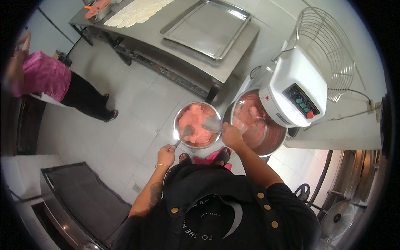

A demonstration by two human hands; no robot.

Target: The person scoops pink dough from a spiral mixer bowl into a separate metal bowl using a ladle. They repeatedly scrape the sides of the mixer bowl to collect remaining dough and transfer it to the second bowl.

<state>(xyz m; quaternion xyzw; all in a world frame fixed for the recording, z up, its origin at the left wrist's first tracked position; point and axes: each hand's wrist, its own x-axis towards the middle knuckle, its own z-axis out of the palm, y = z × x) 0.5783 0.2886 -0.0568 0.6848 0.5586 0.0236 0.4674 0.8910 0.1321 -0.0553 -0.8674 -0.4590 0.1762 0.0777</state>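
My left hand grips a dark-headed spatula, its head against pink dough in a round metal bowl. In my right hand is a flat scraper, blurred, over the right side of that bowl. Just to the right stands the larger mixer bowl, its inside smeared with more pink dough. My right forearm crosses in front of this bowl's near left rim. Part of the mixer bowl is hidden under the mixer head.
A white dough mixer with a wire guard stands at right. Behind is a steel table bearing a baking tray, pale flat dough pieces and a pot. A person in pink stands at left.
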